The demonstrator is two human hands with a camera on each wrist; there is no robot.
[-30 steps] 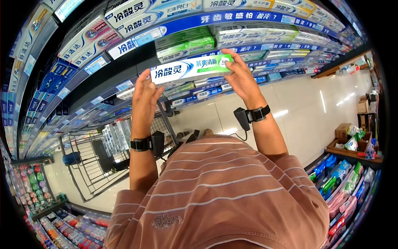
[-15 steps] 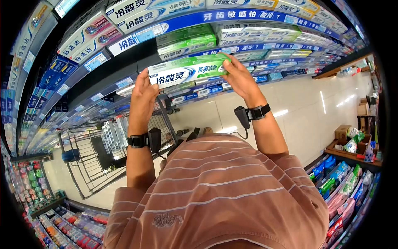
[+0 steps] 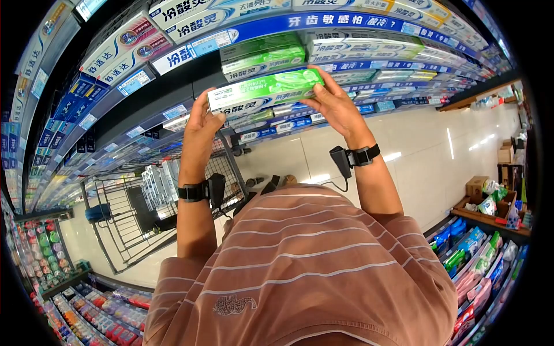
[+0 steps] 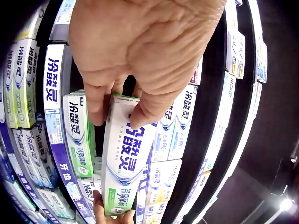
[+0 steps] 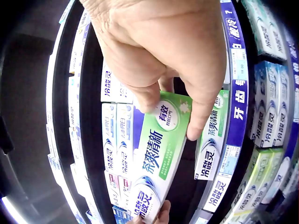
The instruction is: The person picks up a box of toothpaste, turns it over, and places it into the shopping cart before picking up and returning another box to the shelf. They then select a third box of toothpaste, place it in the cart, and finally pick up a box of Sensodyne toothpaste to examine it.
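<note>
A long white and green toothpaste box (image 3: pixel 262 91) is held up between both hands in front of the shelves, its green side turned up toward the head view. The left hand (image 3: pixel 199 132) grips the box's left end between thumb and fingers; the left wrist view shows the thumb on the white face of the box (image 4: pixel 124 154). At the other end, the right hand (image 3: pixel 337 109) pinches the box, and in the right wrist view its thumb and fingers lie on either side of the green end of the box (image 5: pixel 161 144).
Shelves of toothpaste boxes (image 3: pixel 262 57) with a blue label strip (image 3: pixel 340 22) stand behind the held box. A metal shopping cart (image 3: pixel 124 230) with boxes inside is at the lower left. Brown crates (image 3: pixel 490 207) and hanging packs (image 3: pixel 476 259) are at the right.
The box has been turned about its long axis, so its green side now faces the head view instead of the white printed face. Both hands keep hold of its ends.
</note>
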